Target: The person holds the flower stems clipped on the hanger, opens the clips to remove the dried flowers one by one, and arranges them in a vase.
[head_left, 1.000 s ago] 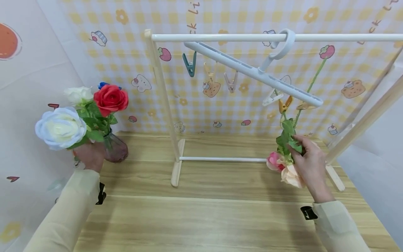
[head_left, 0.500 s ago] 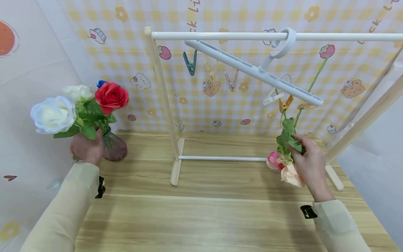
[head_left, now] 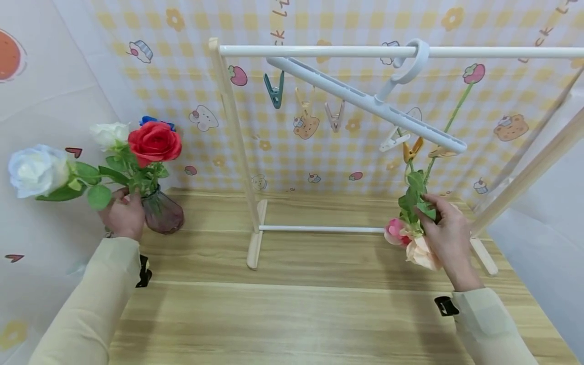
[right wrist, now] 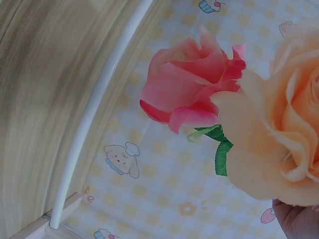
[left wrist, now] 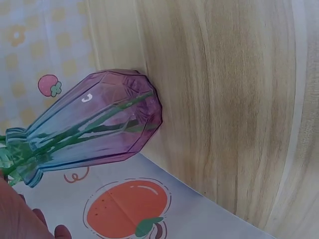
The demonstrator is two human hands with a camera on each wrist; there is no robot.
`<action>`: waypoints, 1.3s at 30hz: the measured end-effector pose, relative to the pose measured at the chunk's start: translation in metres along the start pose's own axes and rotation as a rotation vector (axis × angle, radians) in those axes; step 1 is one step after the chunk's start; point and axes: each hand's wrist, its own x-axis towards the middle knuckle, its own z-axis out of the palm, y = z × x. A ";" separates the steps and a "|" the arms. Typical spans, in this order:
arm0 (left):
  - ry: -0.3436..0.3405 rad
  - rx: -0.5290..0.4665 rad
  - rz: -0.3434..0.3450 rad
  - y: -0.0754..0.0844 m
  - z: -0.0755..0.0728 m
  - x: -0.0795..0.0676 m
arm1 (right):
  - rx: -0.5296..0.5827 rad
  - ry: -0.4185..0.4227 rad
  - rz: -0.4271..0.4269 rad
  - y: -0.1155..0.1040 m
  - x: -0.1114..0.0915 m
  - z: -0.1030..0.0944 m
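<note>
My left hand [head_left: 123,215] is at the neck of a purple-blue glass vase [head_left: 164,213], fingertips among the stems; I cannot tell whether they pinch one. A pale blue rose [head_left: 38,171] leans far left from there. A red rose [head_left: 155,144], a white rose [head_left: 109,136] and a blue flower [head_left: 157,121] stand above the vase. In the left wrist view, stems show through the vase's glass [left wrist: 104,119]. My right hand [head_left: 449,235] grips the leafy stem of a head-down peach rose [head_left: 422,252], beside a pink rose [head_left: 396,232], below the clothespins.
A pale blue hanger [head_left: 356,96] tilts down to the right on the white rail [head_left: 315,51] of a wooden rack. Green [head_left: 275,91], white [head_left: 393,140] and orange clothespins [head_left: 412,149] hang from it, among others. The rack's lower bar [head_left: 319,229] crosses close above the table [head_left: 292,314].
The pale blue rose has swung left, away from the other blooms, while my left hand shifted slightly toward the vase neck. My right hand and the roses beside it stay nearly still.
</note>
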 end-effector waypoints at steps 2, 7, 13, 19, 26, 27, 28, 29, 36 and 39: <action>-0.021 0.023 0.011 -0.002 -0.001 0.002 | -0.012 0.004 0.000 0.000 0.001 0.000; -0.045 0.019 0.010 -0.004 0.000 0.006 | -0.024 0.002 0.001 -0.001 0.000 -0.001; -0.058 -0.015 -0.002 -0.002 0.003 0.007 | -0.024 -0.014 0.013 -0.001 -0.001 0.000; 0.060 0.046 0.112 -0.003 0.005 0.008 | -0.020 -0.016 0.014 0.000 0.000 0.002; -0.034 0.012 -0.050 -0.009 0.001 0.007 | 0.006 -0.014 0.016 0.000 0.000 0.004; -0.048 -0.006 -0.070 -0.009 0.000 0.006 | 0.011 -0.013 0.017 0.000 -0.001 0.004; -0.050 -0.017 -0.081 -0.011 -0.001 0.004 | 0.017 -0.013 0.017 0.000 -0.001 0.004; -0.051 -0.035 -0.085 -0.012 -0.001 0.002 | 0.021 -0.013 0.019 0.000 -0.002 0.005; -0.053 -0.228 -0.057 -0.022 -0.001 -0.018 | 0.041 0.008 0.032 0.001 -0.003 0.004; -0.096 -0.235 -0.110 -0.026 -0.002 -0.037 | 0.055 0.018 0.032 0.001 -0.004 0.004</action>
